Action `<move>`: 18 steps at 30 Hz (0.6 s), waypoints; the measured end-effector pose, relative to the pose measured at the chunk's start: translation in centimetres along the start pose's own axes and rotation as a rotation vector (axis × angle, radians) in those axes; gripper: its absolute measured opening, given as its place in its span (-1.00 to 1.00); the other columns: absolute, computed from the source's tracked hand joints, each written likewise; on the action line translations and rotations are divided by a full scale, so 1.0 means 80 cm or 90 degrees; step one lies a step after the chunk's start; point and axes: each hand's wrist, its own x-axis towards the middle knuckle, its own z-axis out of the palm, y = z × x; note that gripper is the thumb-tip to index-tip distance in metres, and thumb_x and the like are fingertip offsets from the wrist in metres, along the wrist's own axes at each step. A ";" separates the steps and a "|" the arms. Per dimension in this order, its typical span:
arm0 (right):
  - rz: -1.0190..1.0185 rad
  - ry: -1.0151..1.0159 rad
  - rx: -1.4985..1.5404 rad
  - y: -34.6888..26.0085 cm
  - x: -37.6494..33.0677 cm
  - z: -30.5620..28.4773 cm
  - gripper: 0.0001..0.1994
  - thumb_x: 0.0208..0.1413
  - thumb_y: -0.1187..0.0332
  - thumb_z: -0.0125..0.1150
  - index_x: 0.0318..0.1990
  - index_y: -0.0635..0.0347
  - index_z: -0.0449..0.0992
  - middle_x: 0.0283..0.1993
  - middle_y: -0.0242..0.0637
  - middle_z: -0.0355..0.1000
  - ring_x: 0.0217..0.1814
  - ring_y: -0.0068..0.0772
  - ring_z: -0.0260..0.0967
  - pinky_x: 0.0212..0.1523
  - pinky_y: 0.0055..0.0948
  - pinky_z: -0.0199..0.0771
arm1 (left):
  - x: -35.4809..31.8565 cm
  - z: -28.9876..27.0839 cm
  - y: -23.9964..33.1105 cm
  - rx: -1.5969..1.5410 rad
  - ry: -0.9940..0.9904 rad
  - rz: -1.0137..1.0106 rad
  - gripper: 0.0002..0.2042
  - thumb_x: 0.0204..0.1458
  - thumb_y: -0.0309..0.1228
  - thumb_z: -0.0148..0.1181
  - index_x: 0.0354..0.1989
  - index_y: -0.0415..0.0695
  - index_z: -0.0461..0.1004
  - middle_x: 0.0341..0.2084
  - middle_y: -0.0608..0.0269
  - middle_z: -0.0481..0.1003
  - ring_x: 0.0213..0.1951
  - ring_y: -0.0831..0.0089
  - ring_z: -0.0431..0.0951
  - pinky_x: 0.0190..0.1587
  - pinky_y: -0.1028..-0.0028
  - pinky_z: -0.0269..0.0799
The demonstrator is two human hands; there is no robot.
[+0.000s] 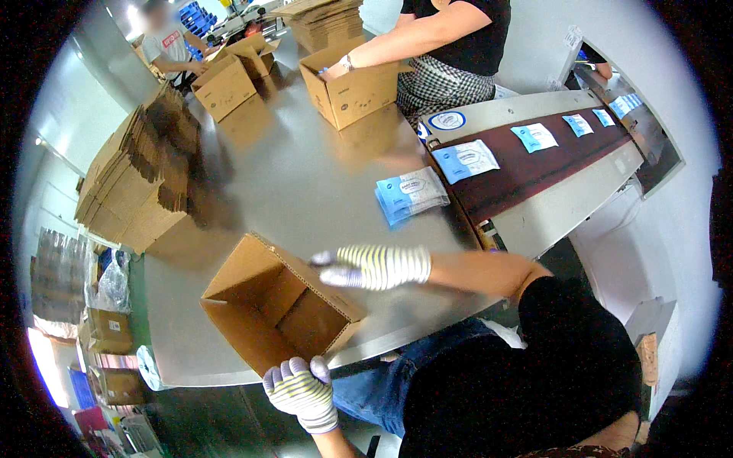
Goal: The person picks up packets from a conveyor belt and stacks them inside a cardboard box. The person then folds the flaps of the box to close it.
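Observation:
An open cardboard box (pixel 243 333) stands on the metal table in front of me, its mouth tilted toward me and nothing visible inside. My left hand (pixel 301 391), in a striped glove, has its fingers hooked over the box's near edge. Beside the box's right wall is my right hand (pixel 374 267), gloved the same way. Its fingers and thumb are stretched out and apart, slightly blurred, with nothing held. Farther off, a small pile of blue-and-white soft packs (pixel 412 195) lies on the table by the conveyor's end.
The conveyor belt (pixel 527 172) at the right carries several single packs. Flattened cartons (pixel 137 175) are stacked on the table's left side. Across the table, one co-worker reaches into an open box (pixel 355 90); another person stands farther back near more boxes (pixel 225 88).

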 end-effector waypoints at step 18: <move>0.342 -0.419 -0.624 0.116 -0.006 -0.172 -0.37 -0.25 -0.08 0.34 -0.14 0.31 0.49 -0.26 -0.07 0.51 -0.24 -0.10 0.48 -0.18 -0.15 0.45 | 0.013 -0.007 0.004 -0.014 -0.025 0.027 -0.74 0.04 -0.20 0.05 -0.59 -0.05 0.27 -0.69 0.21 0.32 -0.56 0.21 0.35 -0.35 0.25 0.29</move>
